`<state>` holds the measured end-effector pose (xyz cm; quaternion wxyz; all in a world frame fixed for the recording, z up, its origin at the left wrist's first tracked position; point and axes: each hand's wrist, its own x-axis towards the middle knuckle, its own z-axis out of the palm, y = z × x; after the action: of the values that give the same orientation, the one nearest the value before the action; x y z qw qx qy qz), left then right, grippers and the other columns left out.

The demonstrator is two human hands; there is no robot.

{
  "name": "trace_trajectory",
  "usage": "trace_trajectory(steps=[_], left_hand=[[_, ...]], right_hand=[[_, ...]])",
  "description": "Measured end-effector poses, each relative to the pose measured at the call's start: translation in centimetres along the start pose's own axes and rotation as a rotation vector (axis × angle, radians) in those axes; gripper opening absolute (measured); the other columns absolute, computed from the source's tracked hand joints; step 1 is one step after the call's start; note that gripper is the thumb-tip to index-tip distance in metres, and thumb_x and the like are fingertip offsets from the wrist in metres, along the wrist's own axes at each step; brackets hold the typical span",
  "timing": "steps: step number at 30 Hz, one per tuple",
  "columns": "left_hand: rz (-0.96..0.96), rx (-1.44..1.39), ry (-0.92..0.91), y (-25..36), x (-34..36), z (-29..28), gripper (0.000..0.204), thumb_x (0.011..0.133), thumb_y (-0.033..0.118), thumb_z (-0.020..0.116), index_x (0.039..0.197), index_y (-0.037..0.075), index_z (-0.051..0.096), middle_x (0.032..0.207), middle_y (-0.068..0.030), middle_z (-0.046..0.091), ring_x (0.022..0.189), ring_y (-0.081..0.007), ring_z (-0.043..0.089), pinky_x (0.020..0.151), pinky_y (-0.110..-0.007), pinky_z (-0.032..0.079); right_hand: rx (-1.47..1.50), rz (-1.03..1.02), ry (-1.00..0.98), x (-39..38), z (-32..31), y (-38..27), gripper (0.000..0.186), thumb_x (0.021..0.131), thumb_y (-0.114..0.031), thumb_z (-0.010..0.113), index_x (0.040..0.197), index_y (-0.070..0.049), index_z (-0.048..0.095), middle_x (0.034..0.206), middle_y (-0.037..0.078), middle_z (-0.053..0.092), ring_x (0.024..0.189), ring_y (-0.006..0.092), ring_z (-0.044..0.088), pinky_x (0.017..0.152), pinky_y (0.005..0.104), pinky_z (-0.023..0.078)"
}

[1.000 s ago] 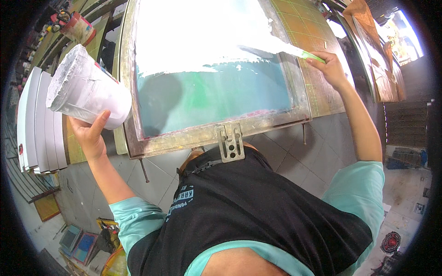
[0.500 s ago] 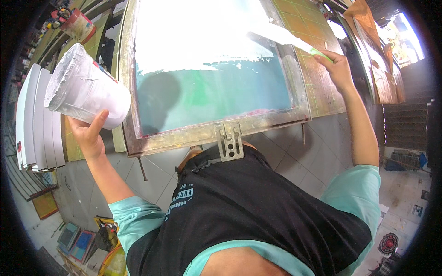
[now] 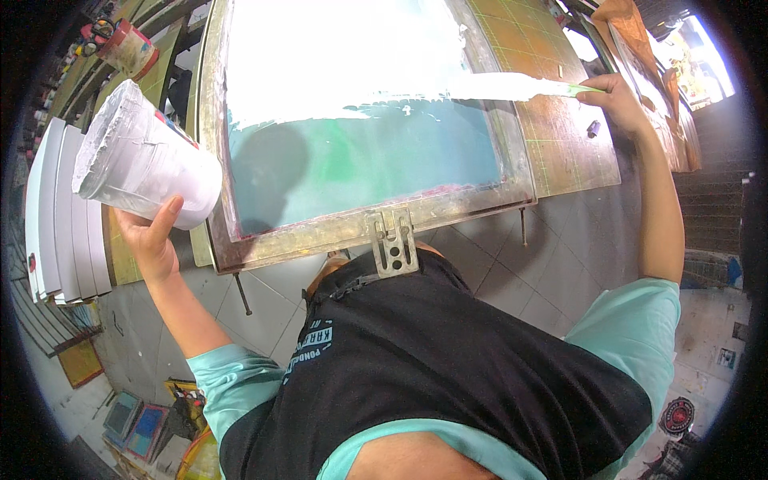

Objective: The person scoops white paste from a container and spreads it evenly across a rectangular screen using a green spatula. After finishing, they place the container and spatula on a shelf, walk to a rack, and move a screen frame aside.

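Observation:
A tilted tub of white paste [image 3: 156, 164] is held in my left hand [image 3: 150, 234], left of the screen frame [image 3: 296, 246]. My right hand [image 3: 612, 102] grips the green handle of a long spatula [image 3: 512, 86], its blade coated white, lying low across the upper right of the screen; whether it touches the mesh I cannot tell. Thick white paste [image 3: 344, 56] covers the far part of the mesh, with a ragged edge; the near part [image 3: 352, 168] shows blue-green. A metal bracket [image 3: 392, 244] sits on the frame's front edge.
White boards [image 3: 64, 208] are stacked at the left. A red-rimmed container with scissors [image 3: 128, 52] stands at the far left. A green-gridded board [image 3: 560, 160] lies right of the frame, with a small dark object [image 3: 594, 128] on it. Brown paper [image 3: 616, 24] hangs over stacked boards at the right.
My right hand has moved to the right with the spatula, whose blade now lies more level. The small dark object on the right board has come into sight. My left hand and tub are almost unchanged.

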<state>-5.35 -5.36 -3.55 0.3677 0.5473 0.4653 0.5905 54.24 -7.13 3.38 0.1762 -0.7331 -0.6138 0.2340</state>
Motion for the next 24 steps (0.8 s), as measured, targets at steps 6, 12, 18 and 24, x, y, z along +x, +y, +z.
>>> trace_trajectory(steps=[6,12,18,24], left_hand=[[-0.024,0.017,0.009,0.1,-0.2,-0.2,0.075,0.061,-0.001,0.071,0.126,0.001,0.033,0.118,-0.0099,0.046,0.110,-0.0210,0.044,0.098,-0.035,0.030],[-0.017,0.019,0.007,0.0,-0.4,-0.2,0.074,0.062,0.000,0.071,0.126,0.001,0.034,0.118,-0.0100,0.046,0.110,-0.0211,0.045,0.098,-0.034,0.030],[-0.021,0.009,0.013,0.0,-0.6,-0.1,0.074,0.062,0.002,0.071,0.126,0.001,0.034,0.118,-0.0099,0.046,0.109,-0.0210,0.045,0.098,-0.034,0.029],[-0.031,0.011,0.046,-0.2,-0.9,-0.4,0.075,0.061,0.002,0.072,0.126,0.001,0.034,0.118,-0.0098,0.046,0.110,-0.0210,0.045,0.098,-0.034,0.029]], right_hand=[[-0.099,-0.021,-0.022,0.5,0.3,0.4,0.020,0.071,-0.012,0.065,0.084,0.002,0.066,0.072,0.004,0.062,0.066,0.0091,0.053,0.064,0.0244,0.042],[-0.071,-0.014,-0.039,0.6,0.5,-0.3,0.027,0.067,-0.019,0.068,0.084,0.001,0.067,0.069,0.007,0.059,0.066,0.0143,0.052,0.065,0.0293,0.039],[-0.116,-0.022,-0.066,1.1,0.9,-1.0,0.026,0.068,-0.020,0.068,0.084,0.001,0.066,0.069,0.007,0.059,0.067,0.0142,0.052,0.065,0.0297,0.039],[-0.122,-0.039,-0.087,1.6,1.2,-2.2,0.025,0.068,-0.020,0.068,0.083,0.001,0.066,0.070,0.006,0.060,0.067,0.0139,0.052,0.066,0.0286,0.039]])
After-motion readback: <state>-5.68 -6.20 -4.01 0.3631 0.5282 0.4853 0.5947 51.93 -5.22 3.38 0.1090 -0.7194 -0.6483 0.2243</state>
